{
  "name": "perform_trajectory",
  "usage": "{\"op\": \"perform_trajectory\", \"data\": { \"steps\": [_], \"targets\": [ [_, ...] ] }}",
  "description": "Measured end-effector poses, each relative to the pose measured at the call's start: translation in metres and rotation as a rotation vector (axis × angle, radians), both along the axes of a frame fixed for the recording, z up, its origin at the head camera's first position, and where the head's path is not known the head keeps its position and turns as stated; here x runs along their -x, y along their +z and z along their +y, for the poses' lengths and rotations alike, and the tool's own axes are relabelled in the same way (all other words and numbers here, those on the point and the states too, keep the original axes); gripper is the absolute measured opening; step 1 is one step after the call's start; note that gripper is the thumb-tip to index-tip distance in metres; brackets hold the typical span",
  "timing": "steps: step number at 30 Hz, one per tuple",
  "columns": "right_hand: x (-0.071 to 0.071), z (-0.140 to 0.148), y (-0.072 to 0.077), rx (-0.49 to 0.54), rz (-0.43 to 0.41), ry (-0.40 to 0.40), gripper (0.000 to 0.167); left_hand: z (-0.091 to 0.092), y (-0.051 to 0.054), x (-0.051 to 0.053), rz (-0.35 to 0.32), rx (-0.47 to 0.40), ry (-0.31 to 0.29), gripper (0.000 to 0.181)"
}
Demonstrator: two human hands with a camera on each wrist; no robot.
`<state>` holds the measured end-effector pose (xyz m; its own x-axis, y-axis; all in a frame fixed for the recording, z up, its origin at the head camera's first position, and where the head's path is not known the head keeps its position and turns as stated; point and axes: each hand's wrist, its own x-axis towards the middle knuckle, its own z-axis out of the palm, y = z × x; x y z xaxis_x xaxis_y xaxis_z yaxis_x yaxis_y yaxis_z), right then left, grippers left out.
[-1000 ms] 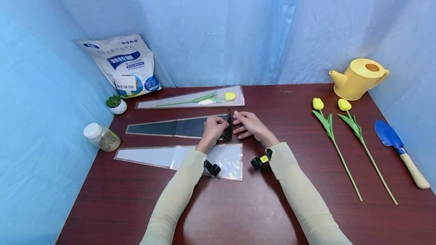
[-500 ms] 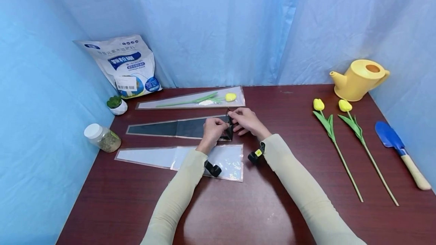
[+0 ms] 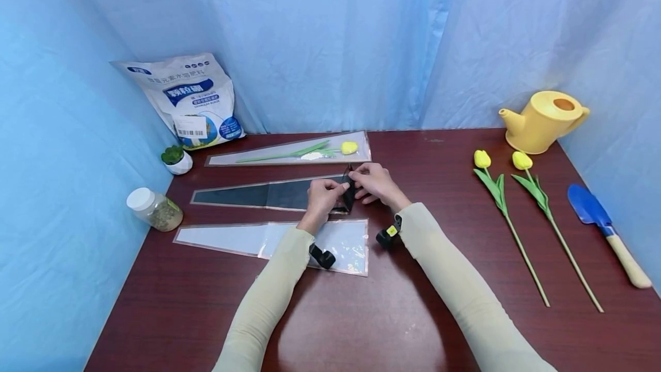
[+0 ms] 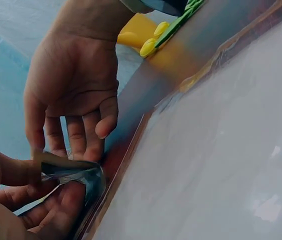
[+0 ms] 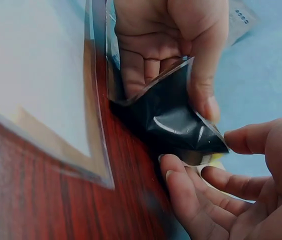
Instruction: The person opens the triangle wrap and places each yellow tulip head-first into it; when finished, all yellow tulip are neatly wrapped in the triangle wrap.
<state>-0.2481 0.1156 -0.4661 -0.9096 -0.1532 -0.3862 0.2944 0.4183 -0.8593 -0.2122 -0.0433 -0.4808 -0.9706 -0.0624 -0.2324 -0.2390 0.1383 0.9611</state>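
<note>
A long, tapered black flower sleeve (image 3: 289, 193) lies on the table, its wide end to the right and held spread. My left hand (image 3: 322, 200) pinches one layer of that end between thumb and fingers. My right hand (image 3: 379, 183) pinches the far corner of the mouth, thumb opposite fingers. In the right wrist view the sleeve's dark mouth (image 5: 166, 117) bulges between both hands. Behind it lies a white sleeve (image 3: 227, 158) with a yellow tulip (image 3: 349, 147) inside. In front is another white sleeve (image 3: 222, 236), partly under my left forearm.
Two yellow tulips (image 3: 503, 214) (image 3: 549, 217) lie at right, beside a blue trowel (image 3: 588, 202) with a wooden handle. A yellow watering can (image 3: 542, 122) stands at the back right. Left are a fertilizer bag (image 3: 191, 102), a small potted plant (image 3: 179, 162) and a lidded jar (image 3: 165, 214).
My right hand has moved left from beside the black flower sleeve onto the far corner of its mouth. My left hand keeps its pinch in nearly the same place.
</note>
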Motion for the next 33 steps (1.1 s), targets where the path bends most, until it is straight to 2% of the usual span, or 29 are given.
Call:
{"op": "perform_trajectory", "data": {
  "steps": [4,7,12,19,28,33],
  "targets": [
    [-0.002,0.006,-0.001,0.03,-0.011,-0.01,0.03,0.0,0.0,0.001,-0.039,-0.134,0.004,0.021],
    [-0.005,0.011,-0.001,0.035,-0.012,0.002,0.029,0.0,0.0,0.002,-0.055,-0.161,0.007,0.018],
    [-0.011,0.017,-0.002,0.007,-0.008,0.024,0.028,0.0,0.0,0.002,-0.064,-0.159,0.007,0.015],
    [-0.016,0.025,-0.004,-0.059,0.034,0.06,0.024,0.001,-0.001,0.002,-0.035,-0.132,0.018,0.015],
    [-0.011,0.032,-0.006,-0.175,0.107,0.105,0.018,0.0,-0.004,0.002,-0.014,-0.103,0.032,0.014],
    [-0.009,0.035,-0.005,-0.231,0.118,0.129,0.019,0.0,-0.004,0.003,-0.005,-0.089,0.031,0.014]
  ]
}}
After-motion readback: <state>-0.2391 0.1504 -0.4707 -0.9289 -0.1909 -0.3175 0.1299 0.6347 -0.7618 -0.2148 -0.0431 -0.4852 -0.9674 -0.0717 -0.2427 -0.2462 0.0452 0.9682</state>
